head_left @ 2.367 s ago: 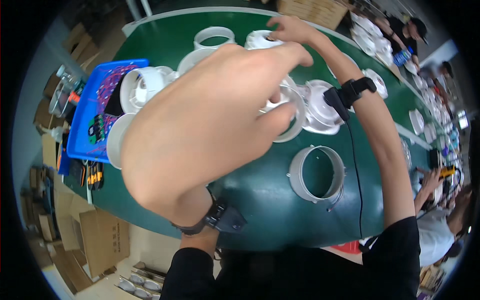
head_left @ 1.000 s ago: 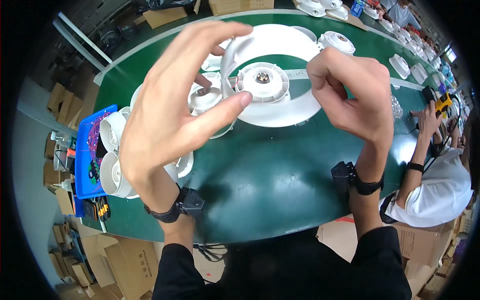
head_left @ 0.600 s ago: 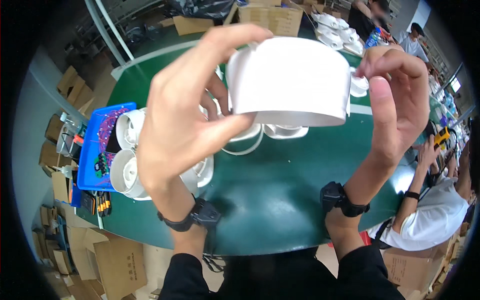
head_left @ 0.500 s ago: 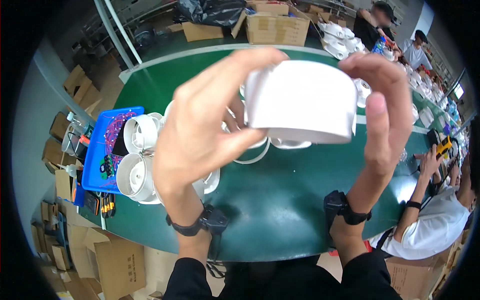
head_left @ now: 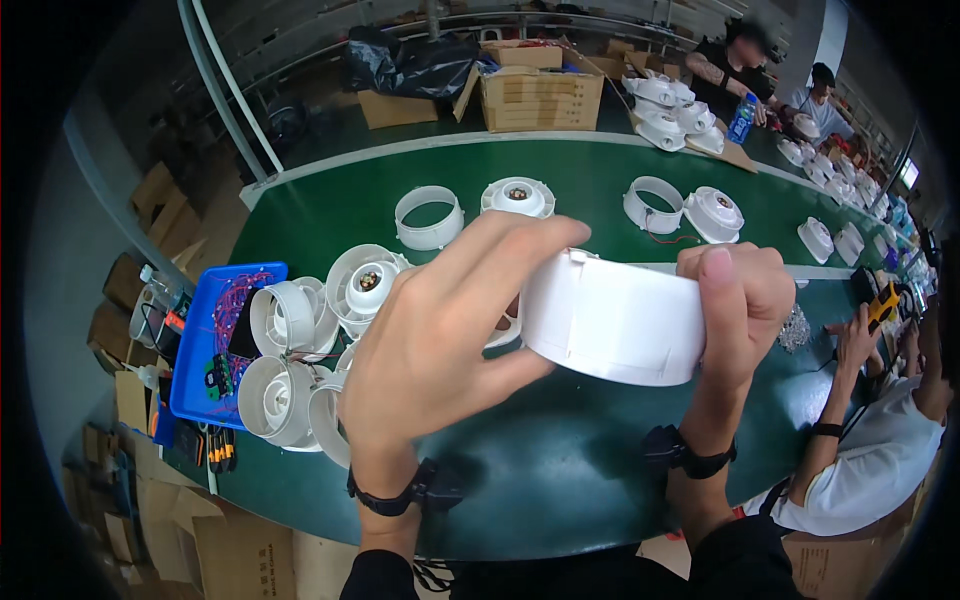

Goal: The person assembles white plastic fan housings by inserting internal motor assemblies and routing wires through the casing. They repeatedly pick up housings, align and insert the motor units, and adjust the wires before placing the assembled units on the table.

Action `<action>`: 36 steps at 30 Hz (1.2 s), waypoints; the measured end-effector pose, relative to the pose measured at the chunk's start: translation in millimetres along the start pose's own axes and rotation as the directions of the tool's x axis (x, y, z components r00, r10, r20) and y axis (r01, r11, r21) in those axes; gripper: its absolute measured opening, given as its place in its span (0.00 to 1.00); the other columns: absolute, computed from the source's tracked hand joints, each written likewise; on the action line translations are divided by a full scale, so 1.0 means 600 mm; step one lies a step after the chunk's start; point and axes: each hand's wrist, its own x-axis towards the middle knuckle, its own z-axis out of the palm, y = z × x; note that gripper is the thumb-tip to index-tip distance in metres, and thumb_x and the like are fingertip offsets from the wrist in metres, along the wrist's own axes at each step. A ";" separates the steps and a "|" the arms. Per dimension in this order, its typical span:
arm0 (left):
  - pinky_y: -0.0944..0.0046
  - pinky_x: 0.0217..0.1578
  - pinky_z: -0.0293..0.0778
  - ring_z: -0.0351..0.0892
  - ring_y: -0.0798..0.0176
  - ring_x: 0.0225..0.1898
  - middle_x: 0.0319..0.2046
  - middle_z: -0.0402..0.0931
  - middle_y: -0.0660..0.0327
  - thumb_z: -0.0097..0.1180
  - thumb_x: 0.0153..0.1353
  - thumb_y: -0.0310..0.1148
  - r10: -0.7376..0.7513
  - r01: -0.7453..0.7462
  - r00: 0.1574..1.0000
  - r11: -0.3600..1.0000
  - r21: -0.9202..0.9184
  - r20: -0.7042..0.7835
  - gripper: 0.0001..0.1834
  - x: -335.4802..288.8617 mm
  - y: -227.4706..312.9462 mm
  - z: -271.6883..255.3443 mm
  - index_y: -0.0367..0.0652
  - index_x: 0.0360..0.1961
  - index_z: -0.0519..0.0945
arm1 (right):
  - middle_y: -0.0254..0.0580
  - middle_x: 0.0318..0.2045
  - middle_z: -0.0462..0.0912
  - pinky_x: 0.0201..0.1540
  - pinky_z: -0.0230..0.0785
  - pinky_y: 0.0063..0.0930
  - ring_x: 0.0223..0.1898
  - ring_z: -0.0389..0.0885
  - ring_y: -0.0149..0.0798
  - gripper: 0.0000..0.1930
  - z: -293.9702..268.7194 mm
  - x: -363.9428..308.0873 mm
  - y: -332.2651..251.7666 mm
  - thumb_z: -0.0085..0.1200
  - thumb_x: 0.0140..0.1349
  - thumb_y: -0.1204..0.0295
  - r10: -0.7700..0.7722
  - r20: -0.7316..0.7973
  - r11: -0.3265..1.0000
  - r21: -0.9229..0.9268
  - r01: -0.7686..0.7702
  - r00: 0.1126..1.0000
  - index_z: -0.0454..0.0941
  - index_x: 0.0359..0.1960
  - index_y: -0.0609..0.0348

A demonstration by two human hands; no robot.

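- Above the green table (head_left: 560, 480), in the head view, a white ring (head_left: 620, 320) is held up between two hands, tilted slightly down to the right, its outer wall toward the camera.
- Left hand (head_left: 440, 335) grasps the ring's left end, fingers along the upper edge and thumb under the lower one, a spread that probably steadies its whole depth.
- Right hand (head_left: 745, 300) is curled in and appears to pinch the right end, thumb upright against it; its fingertips are hidden. Holding opposite ends likely keeps the ring level enough to turn.
- Beyond the hands stand a loose ring (head_left: 430, 241) and a round housing (head_left: 517, 203), spaced apart, perhaps for easy picking.
- Off to the left, a blue tray (head_left: 205, 402) gathers wires (head_left: 236, 300), presumably so they stay together; pliers (head_left: 222, 450) lie just beside it, within easy reach.
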 end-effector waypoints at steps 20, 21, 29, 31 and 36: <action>0.56 0.58 0.76 0.75 0.49 0.62 0.65 0.64 0.41 0.62 0.37 0.83 -0.096 0.019 0.978 0.923 -0.384 -0.183 0.66 -0.005 0.003 0.034 0.36 0.64 0.66 | 0.29 0.12 0.61 0.16 0.46 0.27 0.11 0.59 0.32 0.22 0.039 -0.020 -0.039 0.45 0.69 0.67 -0.426 0.097 0.881 -0.184 0.437 0.900 0.70 0.14 0.61; 0.56 0.57 0.77 0.75 0.49 0.61 0.65 0.64 0.41 0.60 0.37 0.84 -0.131 0.043 0.973 0.912 -0.409 -0.190 0.66 -0.005 0.004 0.036 0.36 0.64 0.66 | 0.30 0.12 0.61 0.16 0.46 0.27 0.11 0.59 0.32 0.23 0.040 -0.021 -0.039 0.46 0.69 0.66 -0.427 0.083 0.881 -0.186 0.435 0.900 0.70 0.14 0.61; 0.57 0.58 0.76 0.75 0.48 0.62 0.66 0.62 0.39 0.64 0.31 0.84 -0.027 0.002 0.994 0.973 -0.229 -0.106 0.71 -0.007 0.001 0.006 0.37 0.66 0.63 | 0.30 0.12 0.61 0.16 0.46 0.27 0.11 0.58 0.32 0.27 0.054 -0.028 -0.034 0.46 0.73 0.62 -0.428 0.097 0.893 -0.109 0.437 0.898 0.70 0.14 0.60; 0.57 0.59 0.75 0.75 0.48 0.62 0.67 0.60 0.40 0.70 0.28 0.79 0.022 -0.031 0.999 0.982 -0.184 -0.046 0.74 -0.007 -0.003 0.000 0.34 0.68 0.61 | 0.29 0.11 0.61 0.16 0.46 0.27 0.10 0.57 0.32 0.27 0.052 -0.027 -0.033 0.44 0.74 0.62 -0.430 0.094 0.892 -0.108 0.439 0.898 0.70 0.13 0.61; 0.57 0.60 0.75 0.75 0.51 0.61 0.69 0.58 0.43 0.81 0.28 0.66 0.036 -0.032 0.999 0.961 -0.274 0.012 0.74 -0.003 -0.002 0.004 0.28 0.68 0.57 | 0.29 0.10 0.59 0.15 0.44 0.28 0.09 0.55 0.30 0.29 0.054 -0.019 -0.029 0.41 0.75 0.62 -0.432 0.033 0.892 -0.131 0.432 0.901 0.65 0.12 0.61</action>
